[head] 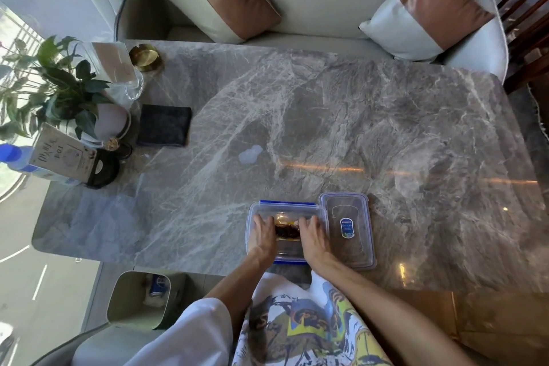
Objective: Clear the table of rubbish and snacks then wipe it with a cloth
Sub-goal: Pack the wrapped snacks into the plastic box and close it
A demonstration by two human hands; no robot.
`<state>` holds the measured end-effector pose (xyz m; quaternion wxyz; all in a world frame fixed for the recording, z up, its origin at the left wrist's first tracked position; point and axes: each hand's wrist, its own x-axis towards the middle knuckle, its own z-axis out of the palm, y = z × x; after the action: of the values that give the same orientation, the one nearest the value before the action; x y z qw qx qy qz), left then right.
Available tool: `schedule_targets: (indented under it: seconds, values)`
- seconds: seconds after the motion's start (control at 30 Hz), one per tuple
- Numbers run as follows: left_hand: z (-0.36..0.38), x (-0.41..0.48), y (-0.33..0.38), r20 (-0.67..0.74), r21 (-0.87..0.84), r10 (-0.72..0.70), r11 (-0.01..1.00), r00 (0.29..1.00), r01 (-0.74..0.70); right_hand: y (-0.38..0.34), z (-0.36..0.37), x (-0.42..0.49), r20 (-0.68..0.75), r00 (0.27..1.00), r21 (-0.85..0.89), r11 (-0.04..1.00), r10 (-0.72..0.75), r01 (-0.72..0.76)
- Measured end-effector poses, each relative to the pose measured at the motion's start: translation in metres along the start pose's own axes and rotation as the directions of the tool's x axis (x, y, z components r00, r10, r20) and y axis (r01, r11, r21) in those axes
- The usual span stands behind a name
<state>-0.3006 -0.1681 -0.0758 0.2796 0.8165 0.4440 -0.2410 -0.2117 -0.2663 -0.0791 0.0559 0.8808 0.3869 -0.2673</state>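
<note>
Under my hands: a clear plastic box (286, 232) sat at the near table (386, 134) edge, both hands laid on top of it.
Left hand (263, 236): I had it flat, fingers spread on the box's left side, pressing, not clasping.
Right hand (312, 239): flat likewise on the right side, fingers toward the middle; nothing held.
Look of the box: see-through, rectangular, blue clips on its far and near edges, dark snacks (286, 230) showing between my hands. Whether my palms rested on a lid or on the open rim, I could not tell.
Second box (349, 230): just right of my right hand, touching the first, clear, with a small blue label.
Handling: I judged it light, stiff and smooth, likely to skid on polished stone. Best taken by the two short ends, kept level so the snacks stay put.
Ahead of my hands: a pale scrap (250, 154) lay well beyond them.
Ahead and left: the dark folded cloth (165, 125), untouched, beside a plant (56, 80).
Below my left arm: a bin (139, 300) off the table's edge.
</note>
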Motion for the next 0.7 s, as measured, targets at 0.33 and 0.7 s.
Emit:
schedule_targets:
  seconds: [0.33,0.7]
  values:
    - [0.006,0.002,0.001,0.049,0.32,0.178,0.929,0.983,-0.184,-0.006,0.004,-0.004,-0.04,0.999,0.033,0.999,0.017,-0.016]
    - [0.006,0.003,-0.009,0.056,0.482,0.303,0.826,0.952,-0.291,0.001,-0.001,-0.007,-0.017,1.0,0.073,0.997,-0.008,0.009]
